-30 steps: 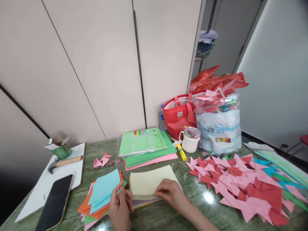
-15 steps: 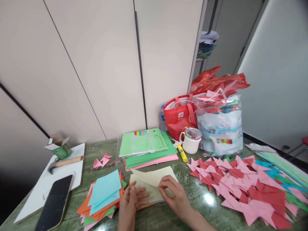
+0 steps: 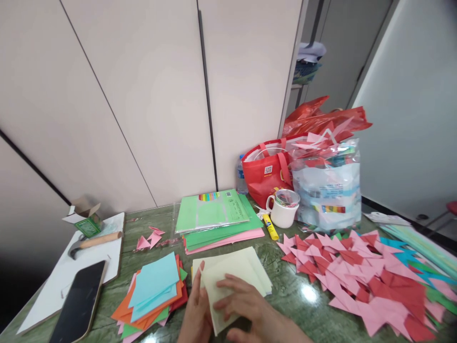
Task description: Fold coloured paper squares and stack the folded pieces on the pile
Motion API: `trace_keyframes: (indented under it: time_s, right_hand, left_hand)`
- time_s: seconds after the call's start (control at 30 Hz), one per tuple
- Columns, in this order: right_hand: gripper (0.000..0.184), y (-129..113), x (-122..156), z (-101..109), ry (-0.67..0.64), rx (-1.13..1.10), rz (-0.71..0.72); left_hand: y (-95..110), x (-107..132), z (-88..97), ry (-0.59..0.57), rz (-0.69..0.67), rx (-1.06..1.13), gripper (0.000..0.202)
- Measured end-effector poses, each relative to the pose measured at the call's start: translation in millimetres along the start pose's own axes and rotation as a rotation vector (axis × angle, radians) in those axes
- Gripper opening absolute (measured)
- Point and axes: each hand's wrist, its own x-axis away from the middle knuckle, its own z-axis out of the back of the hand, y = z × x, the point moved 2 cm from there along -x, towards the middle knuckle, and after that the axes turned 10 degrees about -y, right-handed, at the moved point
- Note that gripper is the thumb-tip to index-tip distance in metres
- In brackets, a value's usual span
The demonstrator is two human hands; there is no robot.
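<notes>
A pale yellow sheet of paper (image 3: pixel 225 291) is lifted and tilted over a stack of the same pale paper (image 3: pixel 246 259). My left hand (image 3: pixel 197 309) grips this sheet along its left edge, thumb upright and the fingers partly behind it. Across the front of the sheet lie the spread fingers of my right hand (image 3: pixel 246 307), with its thumb apart and lower down. To the left of my hands sits a pile of blue, orange, green, red and pink paper squares (image 3: pixel 155 281).
Folded pink and red paper pieces (image 3: pixel 357 271) spread over the right side. Behind are green paper packs (image 3: pixel 214 212), a yellow glue stick (image 3: pixel 270 227), a white mug (image 3: pixel 282 214) and bags (image 3: pixel 326 190). Leftmost are a phone (image 3: pixel 79 300), a wooden-handled tool (image 3: pixel 98 240) and a small box (image 3: pixel 85 221).
The top pale sheet has come off its stack toward me and now stands tilted. My right hand went from a pinch at the sheet to spread fingers on it; my left hand closed on its edge.
</notes>
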Motion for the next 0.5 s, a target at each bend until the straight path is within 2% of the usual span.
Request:
trace_keyframes:
  time_s: [0.13, 0.27, 0.37, 0.43, 0.5]
  right_hand:
    - [0.019, 1.5, -3.2, -0.3, -0.047, 0.084, -0.005]
    - [0.029, 9.3, -1.7, -4.9, -0.035, 0.220, -0.003]
    - [0.027, 18.0, 1.7, -6.5, 0.094, 0.252, -0.069]
    - [0.013, 24.6, 4.4, -4.7, 0.224, 0.192, -0.178]
    - [0.010, 31.6, 6.8, -1.8, 0.353, 0.080, -0.310]
  left_hand:
    - [6.6, 4.0, -15.5, 0.016, -0.032, -0.069, 0.075]
    - [4.8, 3.6, -20.3, 0.080, -0.119, -0.149, 0.077]
    - [3.9, 2.7, -19.9, 0.113, -0.132, -0.197, 0.079]
    - [5.1, 2.4, -18.6, 0.147, -0.136, -0.219, 0.078]
    - [7.0, 2.2, -17.1, 0.190, -0.148, -0.235, 0.076]
